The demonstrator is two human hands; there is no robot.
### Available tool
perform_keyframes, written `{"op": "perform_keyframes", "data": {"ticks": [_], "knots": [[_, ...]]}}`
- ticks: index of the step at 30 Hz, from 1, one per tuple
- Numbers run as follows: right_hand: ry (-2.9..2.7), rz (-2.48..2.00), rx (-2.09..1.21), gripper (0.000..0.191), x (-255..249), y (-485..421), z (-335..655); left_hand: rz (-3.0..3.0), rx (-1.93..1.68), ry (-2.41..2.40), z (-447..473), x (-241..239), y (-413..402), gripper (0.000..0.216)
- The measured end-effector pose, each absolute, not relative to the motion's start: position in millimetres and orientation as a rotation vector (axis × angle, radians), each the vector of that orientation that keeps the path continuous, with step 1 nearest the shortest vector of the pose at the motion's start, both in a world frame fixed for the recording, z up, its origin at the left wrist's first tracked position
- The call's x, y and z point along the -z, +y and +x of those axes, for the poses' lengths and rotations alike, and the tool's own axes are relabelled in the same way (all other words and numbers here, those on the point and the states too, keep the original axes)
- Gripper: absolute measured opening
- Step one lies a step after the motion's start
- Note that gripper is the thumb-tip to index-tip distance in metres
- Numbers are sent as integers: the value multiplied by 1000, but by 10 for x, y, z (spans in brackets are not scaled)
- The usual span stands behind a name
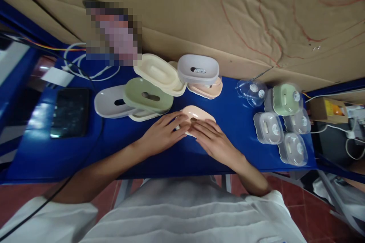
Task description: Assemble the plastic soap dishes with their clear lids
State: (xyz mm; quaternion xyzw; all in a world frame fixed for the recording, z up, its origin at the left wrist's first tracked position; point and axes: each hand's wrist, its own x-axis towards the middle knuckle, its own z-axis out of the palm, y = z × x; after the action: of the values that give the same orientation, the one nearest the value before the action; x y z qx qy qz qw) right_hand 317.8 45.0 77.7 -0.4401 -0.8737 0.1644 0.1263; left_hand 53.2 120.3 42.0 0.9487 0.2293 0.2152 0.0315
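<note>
A peach oval plastic tray with a slot in its middle lies on the blue table in front of me. My left hand grips its left end, with the thumb along the near edge. On the right side my right hand lies over the tray, fingers close together and covering much of its near half. Beyond the hands, a lilac oval tray rests over another peach one. Cream trays are stacked beside them. A green tray overlaps a pale grey tray to the left.
Clear-lidded boxes and a green one stand on the right, with loose clear lids nearby. At left are a black tablet and white cables. A cardboard sheet backs the table.
</note>
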Motion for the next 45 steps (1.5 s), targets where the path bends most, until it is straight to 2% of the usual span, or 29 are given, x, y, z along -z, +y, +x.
{"op": "perform_keyframes", "data": {"ticks": [5, 10, 12, 14, 16, 19, 25, 28, 32, 36, 38, 42, 45], "knots": [[-2545, -1242, -587, 72, -708, 504, 3182, 3051, -608, 692, 512, -458, 1183, 16], [-2497, -1171, -546, 49, -730, 587, 3268, 3022, -630, 649, 543, -463, 1202, 13], [-2326, -1373, -375, 43, -733, 661, 3425, 3004, -610, 646, 546, -468, 1211, 14], [-2034, -1736, -92, 48, -681, 757, 3643, 2995, -592, 642, 543, -474, 1214, 14], [-1759, -2042, 150, 63, -566, 857, 3868, 2999, -595, 635, 539, -478, 1210, 14], [-1607, -2277, 249, 84, -368, 960, 4097, 2997, -606, 626, 537, -477, 1195, 15], [-1535, -2301, 311, 82, -316, 945, 4068, 2944, -581, 614, 547, -463, 1174, 16], [-1568, -2259, 200, 75, -374, 911, 4048, 2972, -590, 605, 550, -468, 1177, 16], [-1880, -2088, -88, 59, -438, 838, 4035, 2916, -595, 639, 548, -485, 1183, 18], [-1980, -2122, -245, 65, -537, 733, 3966, 2785, -592, 672, 538, -486, 1194, 22], [-1995, -2059, -335, 65, -615, 690, 3956, 2737, -628, 679, 535, -475, 1194, 29], [-2141, -1782, -507, 62, -765, 631, 3920, 2643, -735, 756, 539, -434, 1166, 59], [-2277, -1574, -491, 55, -802, 597, 3743, 2597, -746, 776, 545, -396, 1144, 66]]}}
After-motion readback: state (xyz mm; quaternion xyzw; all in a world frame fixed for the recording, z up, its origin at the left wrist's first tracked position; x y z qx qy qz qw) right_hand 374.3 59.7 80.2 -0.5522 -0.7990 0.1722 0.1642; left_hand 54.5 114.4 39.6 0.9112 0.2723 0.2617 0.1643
